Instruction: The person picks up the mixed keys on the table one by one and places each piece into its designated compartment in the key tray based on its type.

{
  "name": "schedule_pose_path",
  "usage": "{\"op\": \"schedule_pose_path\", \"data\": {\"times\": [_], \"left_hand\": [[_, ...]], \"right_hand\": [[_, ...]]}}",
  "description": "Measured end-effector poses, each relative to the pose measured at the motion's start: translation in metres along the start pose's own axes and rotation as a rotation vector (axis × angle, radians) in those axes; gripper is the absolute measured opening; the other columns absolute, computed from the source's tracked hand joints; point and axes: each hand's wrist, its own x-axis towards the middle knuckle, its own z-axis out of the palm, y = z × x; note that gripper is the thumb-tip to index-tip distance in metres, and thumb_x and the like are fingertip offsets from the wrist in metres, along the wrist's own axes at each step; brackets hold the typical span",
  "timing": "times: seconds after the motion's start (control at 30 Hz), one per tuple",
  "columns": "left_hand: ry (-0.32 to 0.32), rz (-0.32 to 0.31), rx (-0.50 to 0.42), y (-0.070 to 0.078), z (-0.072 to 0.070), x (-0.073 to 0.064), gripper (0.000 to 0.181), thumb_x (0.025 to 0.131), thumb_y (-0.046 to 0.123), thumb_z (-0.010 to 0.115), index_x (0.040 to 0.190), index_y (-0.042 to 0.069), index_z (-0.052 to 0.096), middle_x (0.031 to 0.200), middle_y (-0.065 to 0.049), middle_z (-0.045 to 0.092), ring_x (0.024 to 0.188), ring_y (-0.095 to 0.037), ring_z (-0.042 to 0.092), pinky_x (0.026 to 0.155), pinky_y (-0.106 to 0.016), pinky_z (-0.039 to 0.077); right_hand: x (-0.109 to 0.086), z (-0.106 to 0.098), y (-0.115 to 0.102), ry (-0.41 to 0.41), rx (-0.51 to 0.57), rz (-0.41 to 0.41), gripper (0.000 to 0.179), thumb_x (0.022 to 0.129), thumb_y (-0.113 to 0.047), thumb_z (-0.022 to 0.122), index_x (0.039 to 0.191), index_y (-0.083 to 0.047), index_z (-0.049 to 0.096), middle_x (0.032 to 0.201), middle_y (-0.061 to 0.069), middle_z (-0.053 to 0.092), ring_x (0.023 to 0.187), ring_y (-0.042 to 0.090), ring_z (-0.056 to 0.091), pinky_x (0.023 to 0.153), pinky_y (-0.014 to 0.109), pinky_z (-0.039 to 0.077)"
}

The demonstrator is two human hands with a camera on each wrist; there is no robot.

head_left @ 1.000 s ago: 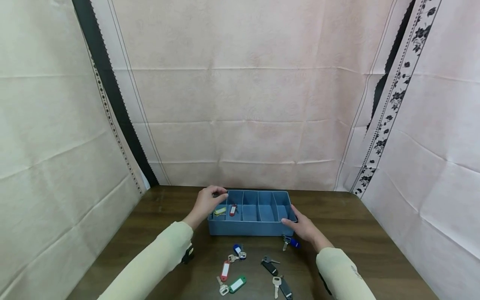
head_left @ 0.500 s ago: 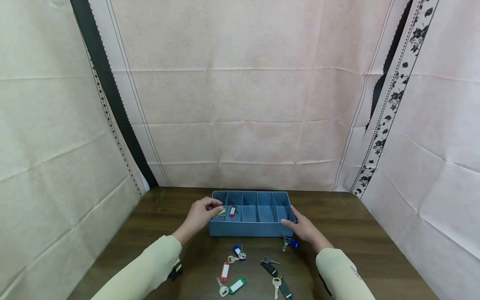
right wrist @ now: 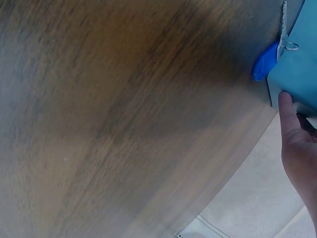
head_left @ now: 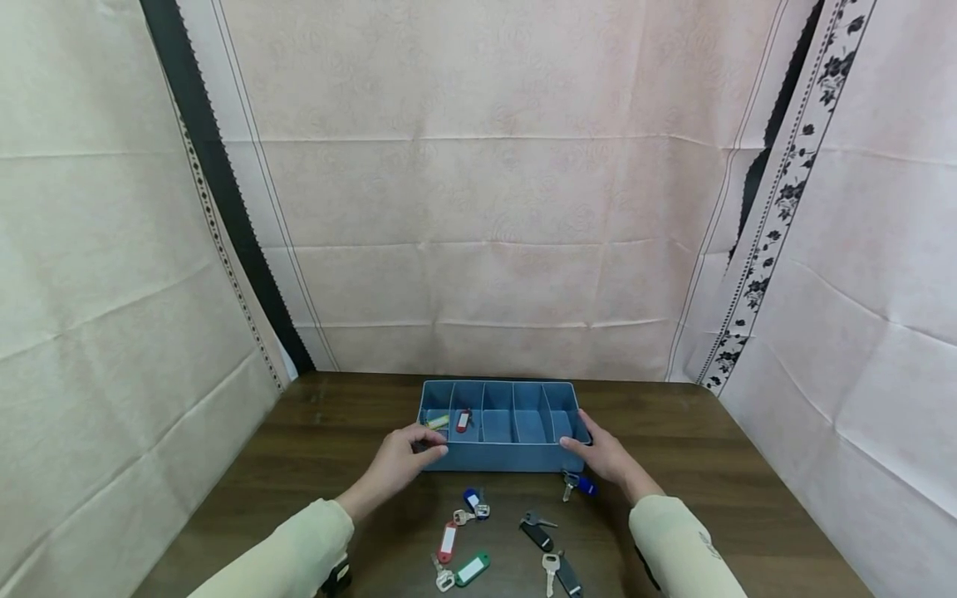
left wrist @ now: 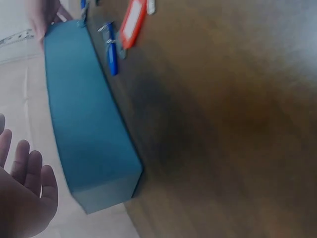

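A blue divided storage box (head_left: 508,457) stands on the table. A key tag with a yellowish-green edge (head_left: 437,422) lies in its leftmost compartment, and a red key tag (head_left: 463,420) in the one beside it. Just off the box's front left corner is my left hand (head_left: 399,457), fingers loosely bent, nothing seen between them. In the left wrist view, the left hand's fingers (left wrist: 34,168) are spread apart from the box. My right hand (head_left: 606,453) holds the box at its front right corner, thumb at the front rim and fingers along the end wall.
In front of the box lie keys with tags: a blue tag (head_left: 473,498), a red tag (head_left: 448,541), a green tag (head_left: 473,569), a black tag (head_left: 537,534) and a dark grey tag (head_left: 569,575). Another blue tag (head_left: 586,486) lies by the right hand. Cloth (head_left: 478,249) hangs behind the table.
My left hand has come back from above the leftmost compartment, toward me and down past the front left corner, uncovering the yellowish-green tag. The right hand has stayed on the box.
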Motion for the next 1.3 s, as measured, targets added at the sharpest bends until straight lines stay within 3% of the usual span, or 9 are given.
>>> {"op": "schedule_pose_path", "data": {"times": [0.63,0.8,0.93,1.3], "left_hand": [[-0.232,0.03,0.011,-0.031,0.032,-0.033,0.015,0.09,0.023,0.074,0.099,0.011,0.075,0.094,0.007,0.065,0.087,-0.012,0.059,0.073,-0.027,0.05],[-0.281,-0.004,-0.013,-0.034,0.037,-0.037,0.013,0.088,0.02,0.076,0.099,0.011,0.075,0.093,0.005,0.064,0.086,-0.014,0.059,0.071,-0.028,0.05],[-0.298,-0.024,0.001,-0.036,0.04,-0.037,0.012,0.087,0.022,0.078,0.096,0.015,0.076,0.091,0.006,0.063,0.086,-0.015,0.058,0.072,-0.029,0.049],[-0.277,0.01,0.076,-0.037,0.045,-0.037,0.008,0.084,0.021,0.08,0.09,0.018,0.076,0.088,0.009,0.063,0.083,-0.01,0.057,0.072,-0.029,0.047]], "right_hand": [[0.003,0.001,0.001,-0.002,-0.004,0.006,0.103,0.085,-0.073,0.054,0.16,-0.016,0.013,0.158,0.028,0.021,0.14,0.054,0.022,0.105,0.073,0.023],[0.003,0.0,0.001,0.0,-0.001,0.003,0.103,0.085,-0.073,0.054,0.16,-0.016,0.013,0.158,0.028,0.021,0.14,0.054,0.022,0.105,0.073,0.024],[0.003,0.0,0.002,0.001,0.0,0.005,0.103,0.085,-0.072,0.055,0.16,-0.016,0.013,0.159,0.027,0.021,0.141,0.054,0.022,0.105,0.072,0.023],[0.002,0.001,0.002,0.002,-0.004,-0.001,0.101,0.086,-0.07,0.055,0.161,-0.017,0.013,0.159,0.027,0.02,0.141,0.054,0.021,0.105,0.072,0.024]]}}
